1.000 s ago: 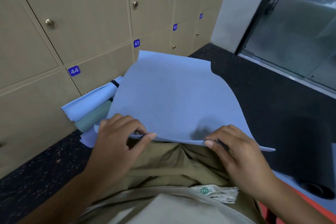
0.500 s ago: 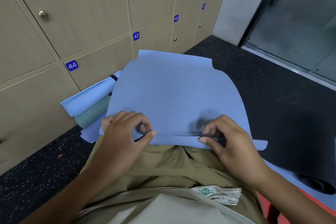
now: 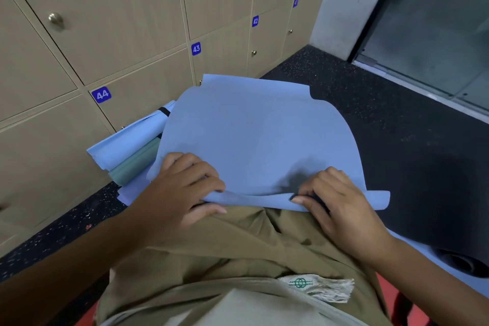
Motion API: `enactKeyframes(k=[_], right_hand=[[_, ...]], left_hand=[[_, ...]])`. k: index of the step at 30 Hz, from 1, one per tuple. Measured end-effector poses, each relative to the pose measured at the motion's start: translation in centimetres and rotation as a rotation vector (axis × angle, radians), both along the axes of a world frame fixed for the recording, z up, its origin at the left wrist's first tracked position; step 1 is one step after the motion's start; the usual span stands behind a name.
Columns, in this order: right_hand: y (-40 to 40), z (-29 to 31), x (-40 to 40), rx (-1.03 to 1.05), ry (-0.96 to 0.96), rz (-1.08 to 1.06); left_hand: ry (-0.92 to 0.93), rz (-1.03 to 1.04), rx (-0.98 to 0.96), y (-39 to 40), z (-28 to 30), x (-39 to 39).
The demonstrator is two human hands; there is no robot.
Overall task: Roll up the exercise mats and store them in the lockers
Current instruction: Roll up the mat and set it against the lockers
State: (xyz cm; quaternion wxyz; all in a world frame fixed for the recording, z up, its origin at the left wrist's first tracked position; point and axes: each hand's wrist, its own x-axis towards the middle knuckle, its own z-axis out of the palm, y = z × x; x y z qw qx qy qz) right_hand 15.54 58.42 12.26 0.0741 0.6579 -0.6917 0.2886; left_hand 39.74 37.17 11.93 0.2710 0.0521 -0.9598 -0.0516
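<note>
A thin blue exercise mat [image 3: 254, 137] lies spread out in front of my knees on the dark floor. Its near edge is curled over into a small first fold. My left hand [image 3: 182, 190] pinches that folded edge at the left, fingers on top and thumb underneath. My right hand [image 3: 336, 206] pinches the same edge at the right, fingers curled over it. To the left, against the lockers [image 3: 127, 21], lie a rolled light-blue mat [image 3: 129, 143] and a green one [image 3: 135, 167].
Closed beige lockers numbered 44, 43, 42 and 41 line the left wall. A rolled black mat [image 3: 449, 225] lies at the right on a pale blue sheet. A glass door [image 3: 436, 24] stands at the far right. My khaki trousers fill the foreground.
The mat's near edge has been turned over into a small roll. Both hands have shifted slightly forward with it, and the camera has tilted.
</note>
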Motion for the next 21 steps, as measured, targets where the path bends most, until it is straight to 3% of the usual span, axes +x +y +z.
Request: enactKeyframes(k=[5, 11, 21], right_hand=[[0.2, 0.2, -0.6, 0.077, -0.072, 0.012], [0.0, 0.2, -0.5, 0.059, -0.003, -0.016], [-0.1, 0.7, 0.8, -0.062, 0.377, -0.099]], left_hand=[[0.000, -0.029, -0.109, -0.8, 0.0, -0.5], [0.082, 0.056, -0.256, 0.1, 0.7, -0.8], [0.050, 0.236, 0.034, 2.8, 1.1, -0.3]])
